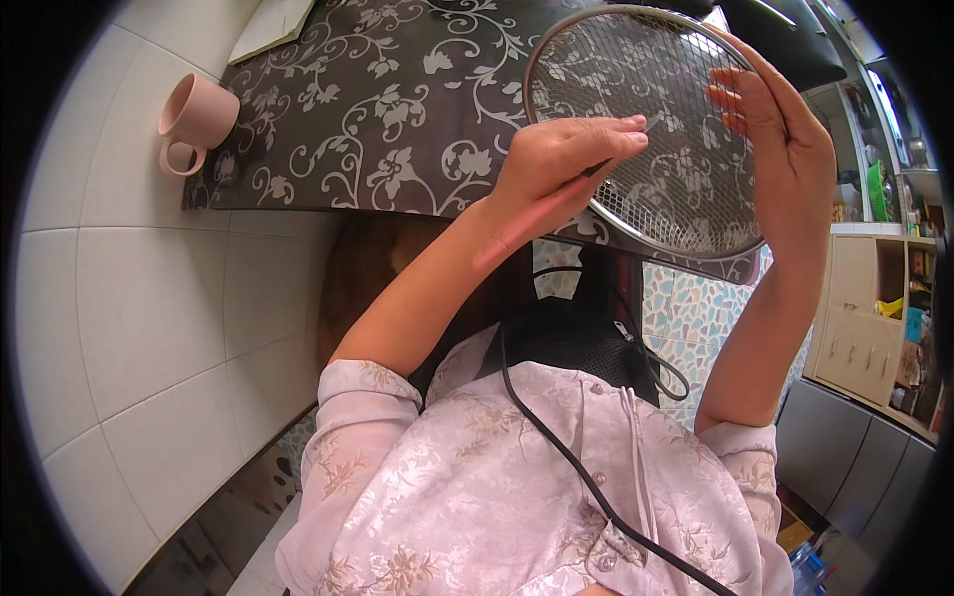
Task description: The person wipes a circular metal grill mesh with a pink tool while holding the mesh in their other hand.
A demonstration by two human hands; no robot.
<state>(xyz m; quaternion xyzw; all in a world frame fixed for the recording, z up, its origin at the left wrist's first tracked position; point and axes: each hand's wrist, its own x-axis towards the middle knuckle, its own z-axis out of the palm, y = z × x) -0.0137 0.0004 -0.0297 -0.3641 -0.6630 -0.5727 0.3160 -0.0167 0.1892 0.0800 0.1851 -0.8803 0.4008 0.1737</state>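
A round wire-mesh strainer [641, 89] with a metal rim is held tilted over the near right part of the table [395, 175], which has a dark floral cover. My right hand [790, 127] grips its right rim, some fingertips lying against the mesh. Over the strainer's left part is my left hand [566, 153], closed on a small thin tool [652, 121]; its pale pointed tip shows past the fingertips and a dark part shows below them. The palm hides the rest, so its kind is unclear.
A pink mug [205, 112] stands at the table's left edge by the tiled wall [149, 283]. Papers [272, 28] lie at the far left. A black cable [566, 447] crosses my shirt. Beige cabinets [857, 343] stand to the right.
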